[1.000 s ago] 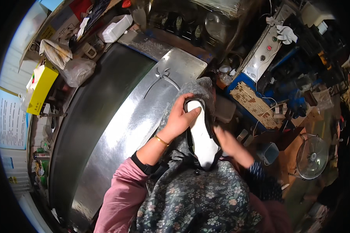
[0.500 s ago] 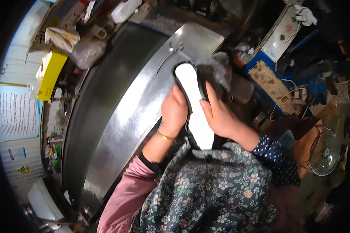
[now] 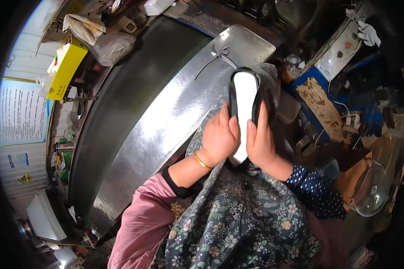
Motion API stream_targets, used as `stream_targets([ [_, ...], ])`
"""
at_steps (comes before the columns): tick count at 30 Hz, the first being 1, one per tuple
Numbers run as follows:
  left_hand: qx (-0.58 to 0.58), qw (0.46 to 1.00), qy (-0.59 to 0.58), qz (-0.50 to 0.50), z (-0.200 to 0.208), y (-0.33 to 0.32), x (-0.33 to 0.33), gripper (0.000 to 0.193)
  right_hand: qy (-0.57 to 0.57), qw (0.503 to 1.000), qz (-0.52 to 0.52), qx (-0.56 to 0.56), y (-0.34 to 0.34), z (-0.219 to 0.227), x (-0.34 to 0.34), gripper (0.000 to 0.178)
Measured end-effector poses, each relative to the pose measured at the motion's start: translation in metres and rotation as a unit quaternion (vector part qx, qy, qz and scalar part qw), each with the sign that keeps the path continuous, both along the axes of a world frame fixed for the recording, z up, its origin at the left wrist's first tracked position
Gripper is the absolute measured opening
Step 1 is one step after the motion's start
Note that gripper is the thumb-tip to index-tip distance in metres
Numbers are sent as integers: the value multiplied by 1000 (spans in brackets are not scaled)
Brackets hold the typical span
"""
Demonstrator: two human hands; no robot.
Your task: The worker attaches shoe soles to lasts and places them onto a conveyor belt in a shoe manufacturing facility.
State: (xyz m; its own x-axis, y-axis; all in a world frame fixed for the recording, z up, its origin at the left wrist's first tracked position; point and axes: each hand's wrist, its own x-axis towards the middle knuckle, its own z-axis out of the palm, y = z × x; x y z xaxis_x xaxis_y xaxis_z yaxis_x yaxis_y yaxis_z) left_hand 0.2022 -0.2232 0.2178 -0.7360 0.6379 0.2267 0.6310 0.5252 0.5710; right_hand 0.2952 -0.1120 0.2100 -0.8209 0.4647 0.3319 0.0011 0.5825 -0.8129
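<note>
My left hand (image 3: 220, 136) and right hand (image 3: 262, 145) grasp the dark-edged shoe piece (image 3: 245, 98) from either side, its white face up between them, above my floral apron (image 3: 238, 219). Left of my left hand runs a shiny metal surface (image 3: 161, 105); a pincer-like tool (image 3: 220, 54) lies on it, ahead. A fan (image 3: 371, 190) stands well right of my right hand.
</note>
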Motion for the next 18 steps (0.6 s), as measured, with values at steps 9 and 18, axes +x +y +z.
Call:
stream_targets([
  [9,351,706,-612,-65,-12,38,-67,58,-35,993,110,29,14,7,21,64],
  [18,219,869,-432,-100,2,48,-67,42,-23,859,165,-484,79,21,-69,62],
])
